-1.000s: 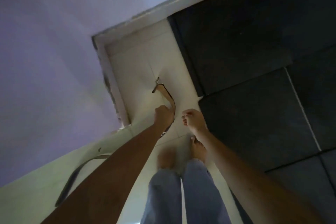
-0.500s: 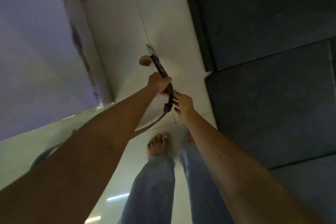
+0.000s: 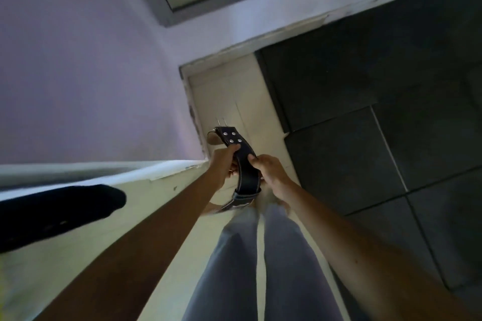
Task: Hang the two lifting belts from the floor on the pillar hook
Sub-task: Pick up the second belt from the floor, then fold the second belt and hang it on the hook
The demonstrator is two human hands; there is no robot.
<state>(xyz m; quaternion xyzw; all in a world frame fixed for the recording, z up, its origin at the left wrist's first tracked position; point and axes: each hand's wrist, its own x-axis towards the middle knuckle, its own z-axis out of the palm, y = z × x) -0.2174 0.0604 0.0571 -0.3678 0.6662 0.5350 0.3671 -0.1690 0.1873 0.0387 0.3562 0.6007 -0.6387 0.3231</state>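
Observation:
A black leather lifting belt (image 3: 243,174) with white stitching and metal rivets is held up in front of me, its buckle end pointing away. My left hand (image 3: 224,164) grips its left edge and my right hand (image 3: 268,168) grips its right edge, both closed on it. Its lower part hangs toward my legs. A second black belt (image 3: 60,212) hangs against the pale pillar (image 3: 109,237) at the left, blurred. The hook is not visible.
A lilac wall (image 3: 78,73) fills the upper left. A mirror with a grey frame (image 3: 167,8) sits at the top. Pale floor tiles (image 3: 229,96) run beside dark rubber mats (image 3: 365,112) on the right. My jeans-clad legs (image 3: 260,255) stand below.
The belt has come up off the floor and turned flat toward me. My right hand has closed on it. The view has tilted up, bringing the hanging belt into view at the left.

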